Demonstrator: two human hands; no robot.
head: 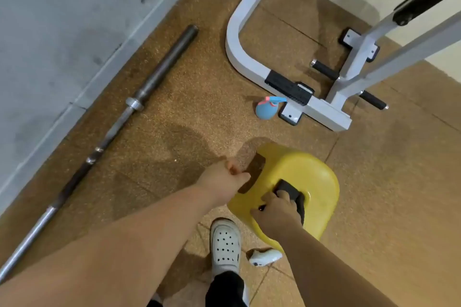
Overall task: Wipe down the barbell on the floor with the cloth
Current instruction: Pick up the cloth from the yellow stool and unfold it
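My left hand [224, 182], fingers curled, grips the rim of the yellow stool [316, 177]. My right hand [277, 214] clasps a dark cloth [290, 188] on the stool's top. The barbell [136, 103] lies on the floor [386, 207] along the wall [62, 20], well apart to the left of both hands.

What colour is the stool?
The stool is bright yellow, plain to see in the head view.
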